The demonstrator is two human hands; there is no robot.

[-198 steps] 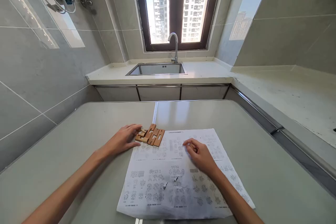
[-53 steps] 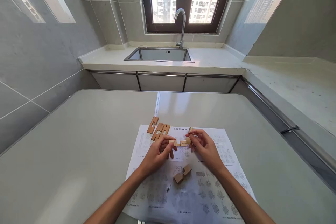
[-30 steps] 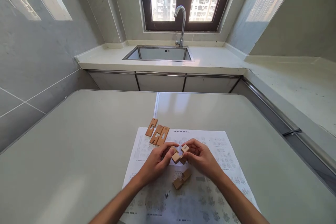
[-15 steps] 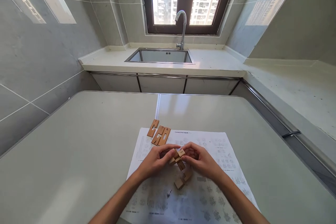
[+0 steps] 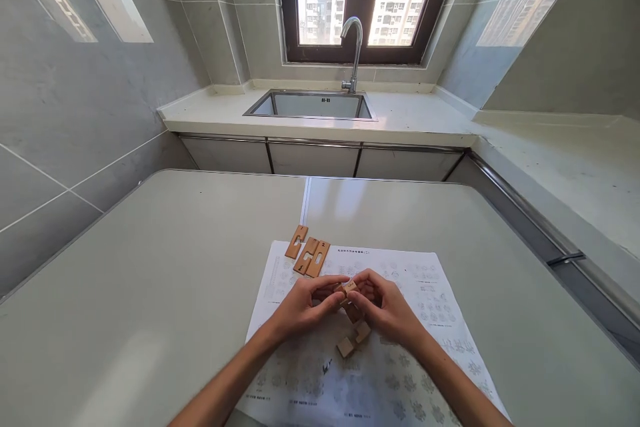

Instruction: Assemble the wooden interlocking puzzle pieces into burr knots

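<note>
Taking the printed sheet (image 5: 300, 373) as landmark, a flat notched plate (image 5: 293, 247) straddles its far edge close to the left corner. Just right of that, a second notched plate (image 5: 301, 264) and a slotted plate (image 5: 315, 268) marked 2 lie side by side on the sheet. The left hand (image 5: 306, 303), over the sheet's middle, pinches one side of the small wooden blocks (image 5: 349, 288), thumb towards the wearer, fingers behind. Below these, what looks like one loose notched block (image 5: 346, 347) rests on the sheet. The right hand (image 5: 384, 303) grips the blocks from the other side, its inner fingers curled and partly hidden. To work them well, one hand should probably steady a block while the other lines its notch up squarely, turning lightly rather than forcing; whether the notches are seated cannot be told behind the fingers.
</note>
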